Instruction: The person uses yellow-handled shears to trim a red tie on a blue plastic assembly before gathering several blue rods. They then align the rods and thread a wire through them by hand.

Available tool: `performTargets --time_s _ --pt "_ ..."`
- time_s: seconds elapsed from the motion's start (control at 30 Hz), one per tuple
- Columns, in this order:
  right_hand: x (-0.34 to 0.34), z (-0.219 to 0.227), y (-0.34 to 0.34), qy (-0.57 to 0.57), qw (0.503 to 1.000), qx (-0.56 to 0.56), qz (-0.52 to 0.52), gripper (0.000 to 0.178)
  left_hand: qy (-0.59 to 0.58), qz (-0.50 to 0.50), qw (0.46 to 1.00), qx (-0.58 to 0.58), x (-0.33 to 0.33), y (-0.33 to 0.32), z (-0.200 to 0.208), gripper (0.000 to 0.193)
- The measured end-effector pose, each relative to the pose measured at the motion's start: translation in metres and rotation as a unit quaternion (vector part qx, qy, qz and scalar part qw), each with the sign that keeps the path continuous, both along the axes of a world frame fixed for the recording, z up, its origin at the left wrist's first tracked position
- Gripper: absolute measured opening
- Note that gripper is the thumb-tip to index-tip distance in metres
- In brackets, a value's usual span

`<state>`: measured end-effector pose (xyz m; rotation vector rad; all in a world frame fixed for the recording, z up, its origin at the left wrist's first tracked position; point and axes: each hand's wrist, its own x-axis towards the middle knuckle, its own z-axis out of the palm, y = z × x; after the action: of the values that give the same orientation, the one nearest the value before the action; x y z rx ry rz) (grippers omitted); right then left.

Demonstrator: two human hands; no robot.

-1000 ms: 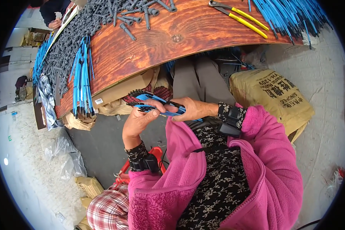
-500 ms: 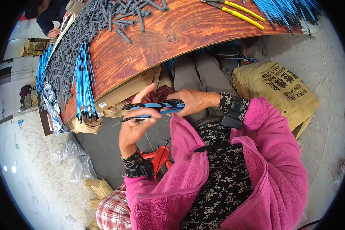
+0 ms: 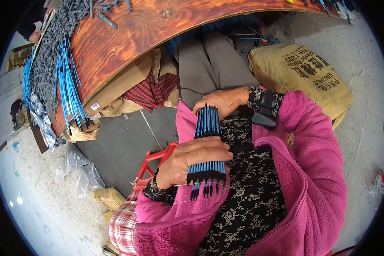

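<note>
A flat bundle of thin blue rods with black ends (image 3: 207, 167) lies in front of my chest, its length pointing away from me. Across its middle, the fingers of my left hand (image 3: 187, 158) are wrapped over the rods. My right hand (image 3: 226, 101) is curled at the bundle's far end, with its fingertips partly hidden behind the rods. Near the closer end the black tips stand at uneven lengths, and a few fine pale strands stick out sideways there.
A wooden table (image 3: 128, 47) curves across the far side, bearing a heap of grey plastic plugs (image 3: 68, 25) and more blue rods (image 3: 68, 89). Right of my legs stands a yellowish sack (image 3: 303, 81). A red plastic frame (image 3: 147, 164) sits left of me, beside a checked cloth (image 3: 123, 226).
The bundle has turned from lying crosswise to pointing away from me and come nearer my chest. My left hand now lies over its middle. The view has shifted, with the table higher and further left.
</note>
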<state>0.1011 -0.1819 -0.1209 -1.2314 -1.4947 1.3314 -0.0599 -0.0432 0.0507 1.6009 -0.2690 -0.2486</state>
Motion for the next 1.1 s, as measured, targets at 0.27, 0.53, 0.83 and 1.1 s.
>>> performTargets --time_s 0.27,0.53,0.83,1.1 --pt "-0.008 -0.015 0.002 -0.029 0.994 0.083 -0.061 0.048 -0.042 0.048 0.996 0.060 0.000 -0.004 0.011 0.045" --pt "0.002 -0.001 0.009 -0.123 0.976 0.147 -0.103 0.050 -0.091 0.057 0.990 0.090 0.002 -0.001 0.011 0.043" --pt "-0.005 0.007 -0.003 -0.109 0.985 0.110 -0.076 0.057 -0.057 0.017 0.997 0.041 -0.005 0.002 0.001 0.038" --pt "0.001 0.005 -0.001 -0.083 0.977 0.193 -0.036 0.066 -0.001 0.132 0.990 -0.042 -0.008 0.015 0.009 0.042"
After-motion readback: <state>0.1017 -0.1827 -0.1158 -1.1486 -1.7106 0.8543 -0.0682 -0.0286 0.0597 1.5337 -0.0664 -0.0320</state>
